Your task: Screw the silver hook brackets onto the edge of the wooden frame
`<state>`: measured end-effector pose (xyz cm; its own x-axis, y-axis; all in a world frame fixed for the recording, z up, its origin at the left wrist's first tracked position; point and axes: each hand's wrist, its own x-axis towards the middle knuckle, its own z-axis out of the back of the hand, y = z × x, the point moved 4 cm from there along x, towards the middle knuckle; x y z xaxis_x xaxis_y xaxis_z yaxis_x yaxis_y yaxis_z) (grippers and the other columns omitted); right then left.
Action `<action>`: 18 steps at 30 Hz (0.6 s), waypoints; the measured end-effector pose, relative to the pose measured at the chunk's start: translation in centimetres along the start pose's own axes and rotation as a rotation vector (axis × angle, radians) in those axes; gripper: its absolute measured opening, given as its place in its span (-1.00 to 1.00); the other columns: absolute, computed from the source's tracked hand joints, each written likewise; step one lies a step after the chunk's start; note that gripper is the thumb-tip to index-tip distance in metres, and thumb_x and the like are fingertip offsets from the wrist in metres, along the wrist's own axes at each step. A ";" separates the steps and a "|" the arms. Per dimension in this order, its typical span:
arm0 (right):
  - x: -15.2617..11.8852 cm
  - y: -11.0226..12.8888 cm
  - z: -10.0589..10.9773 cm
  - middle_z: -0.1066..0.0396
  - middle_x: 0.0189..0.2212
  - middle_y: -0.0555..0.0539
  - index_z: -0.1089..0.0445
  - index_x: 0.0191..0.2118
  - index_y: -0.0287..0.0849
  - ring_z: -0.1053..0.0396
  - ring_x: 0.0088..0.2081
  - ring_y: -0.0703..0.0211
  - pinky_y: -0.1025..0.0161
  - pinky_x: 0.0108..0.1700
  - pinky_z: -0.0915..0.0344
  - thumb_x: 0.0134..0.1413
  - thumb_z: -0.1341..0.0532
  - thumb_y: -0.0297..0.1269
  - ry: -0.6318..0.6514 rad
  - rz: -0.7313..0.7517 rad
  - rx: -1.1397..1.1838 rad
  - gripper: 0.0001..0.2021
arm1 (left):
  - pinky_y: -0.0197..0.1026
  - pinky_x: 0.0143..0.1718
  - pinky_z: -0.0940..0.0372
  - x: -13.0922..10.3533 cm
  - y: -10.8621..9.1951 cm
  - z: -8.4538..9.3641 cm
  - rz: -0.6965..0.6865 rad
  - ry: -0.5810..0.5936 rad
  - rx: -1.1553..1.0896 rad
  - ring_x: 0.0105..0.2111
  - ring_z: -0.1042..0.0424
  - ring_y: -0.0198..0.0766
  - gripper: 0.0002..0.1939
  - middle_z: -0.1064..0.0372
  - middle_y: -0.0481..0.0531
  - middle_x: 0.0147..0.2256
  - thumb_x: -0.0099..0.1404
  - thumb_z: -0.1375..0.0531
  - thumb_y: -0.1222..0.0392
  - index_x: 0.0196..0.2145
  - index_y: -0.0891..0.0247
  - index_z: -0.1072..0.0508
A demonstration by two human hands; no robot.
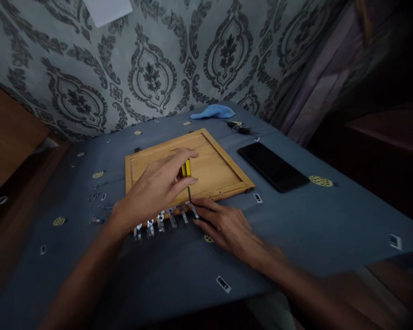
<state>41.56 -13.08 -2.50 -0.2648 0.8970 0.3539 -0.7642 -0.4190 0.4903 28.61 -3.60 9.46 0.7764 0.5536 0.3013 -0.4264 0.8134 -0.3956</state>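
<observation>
My left hand (161,176) is closed round the yellow and black handle of a screwdriver (187,168), held upright. The screwdriver's thin shaft points down at a metal hook (194,211) on the near edge of a framed wooden panel (215,158). My right hand (223,224) pinches that hook from the right side with its fingertips. Several more metal hooks (160,223) sit in a row along the same edge, to the left. The exact spot where the screwdriver tip meets the hook is too small to make out.
Small screws (96,195) and a loose metal hook (97,220) lie left of the panel on the blue-grey tablecloth (248,284). A black phone (272,166) lies to the right. Behind it are keys (241,128) and a blue cloth (213,111), near the patterned wall.
</observation>
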 end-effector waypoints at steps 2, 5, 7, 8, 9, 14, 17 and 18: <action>0.0 0.0 0.0 -0.53 0.12 -0.18 -0.54 0.09 -0.16 -0.61 -0.07 -0.03 0.11 -0.13 -0.59 0.37 -0.16 -0.35 -0.002 -0.004 0.000 -0.71 | -0.15 -0.15 -0.42 0.0 -0.2 0.0 -0.011 -0.025 0.019 -0.21 -0.54 -0.16 -0.65 -0.55 0.03 -0.13 0.40 -0.22 0.28 0.12 0.21 -0.40; 0.0 0.0 0.0 -0.53 0.11 -0.18 -0.54 0.08 -0.16 -0.61 -0.07 -0.02 0.11 -0.14 -0.58 0.38 -0.16 -0.35 -0.004 0.000 0.006 -0.72 | -0.18 -0.18 -0.39 0.0 -0.3 0.1 -0.055 0.015 0.008 -0.19 -0.53 -0.16 -0.63 -0.55 0.03 -0.11 0.39 -0.20 0.33 0.13 0.20 -0.40; 0.1 0.1 0.0 -0.53 0.11 -0.19 -0.54 0.06 -0.17 -0.61 -0.07 -0.04 0.09 -0.16 -0.58 0.37 -0.17 -0.35 0.004 -0.001 0.002 -0.73 | -0.21 -0.22 -0.38 -0.1 -0.3 0.2 -0.084 0.061 -0.008 -0.20 -0.52 -0.18 -0.61 -0.54 0.03 -0.05 0.40 -0.20 0.31 0.16 0.17 -0.38; 0.1 0.1 0.0 -0.53 0.10 -0.19 -0.54 0.06 -0.18 -0.61 -0.08 -0.05 0.08 -0.16 -0.58 0.36 -0.17 -0.36 0.008 -0.001 0.000 -0.73 | -0.21 -0.24 -0.37 -0.2 -0.2 0.4 -0.092 0.071 -0.011 -0.21 -0.52 -0.19 -0.62 -0.53 0.04 -0.01 0.41 -0.20 0.30 0.16 0.16 -0.38; 0.1 0.1 0.0 -0.53 0.10 -0.20 -0.54 0.06 -0.19 -0.60 -0.07 -0.06 0.07 -0.15 -0.58 0.36 -0.18 -0.36 0.011 -0.003 -0.002 -0.73 | -0.22 -0.26 -0.36 -0.2 -0.2 0.7 -0.093 0.068 -0.008 -0.22 -0.51 -0.19 -0.63 -0.52 0.05 0.01 0.42 -0.20 0.27 0.16 0.16 -0.39; 0.0 0.2 0.1 -0.52 0.12 -0.21 -0.52 0.06 -0.21 -0.59 -0.02 -0.06 0.05 -0.09 -0.57 0.38 -0.15 -0.38 -0.004 0.017 0.012 -0.74 | -0.24 -0.44 -0.26 -0.7 -0.2 1.8 -0.023 -0.004 0.028 -0.29 -0.51 -0.19 -0.66 -0.53 0.05 -0.04 0.44 -0.20 0.14 0.14 0.12 -0.41; -0.1 0.1 0.1 -0.52 0.12 -0.19 -0.53 0.06 -0.18 -0.60 -0.04 -0.05 0.08 -0.12 -0.57 0.38 -0.17 -0.37 -0.014 0.010 0.007 -0.75 | -0.25 -0.39 -0.31 -0.7 -0.4 1.7 -0.023 0.008 0.011 -0.25 -0.53 -0.19 -0.67 -0.52 0.05 -0.05 0.44 -0.19 0.15 0.13 0.14 -0.42; -0.1 0.1 0.0 -0.53 0.11 -0.19 -0.53 0.06 -0.16 -0.60 -0.05 -0.04 0.09 -0.12 -0.57 0.37 -0.17 -0.37 -0.014 0.006 0.006 -0.75 | -0.24 -0.34 -0.34 -0.7 -0.5 1.6 -0.028 0.016 0.007 -0.24 -0.54 -0.18 -0.68 -0.53 0.05 -0.05 0.43 -0.18 0.16 0.12 0.15 -0.42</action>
<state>41.56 -13.16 -2.46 -0.2606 0.8926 0.3679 -0.7592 -0.4249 0.4930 27.59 -4.09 10.86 0.7955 0.5277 0.2979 -0.4075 0.8297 -0.3815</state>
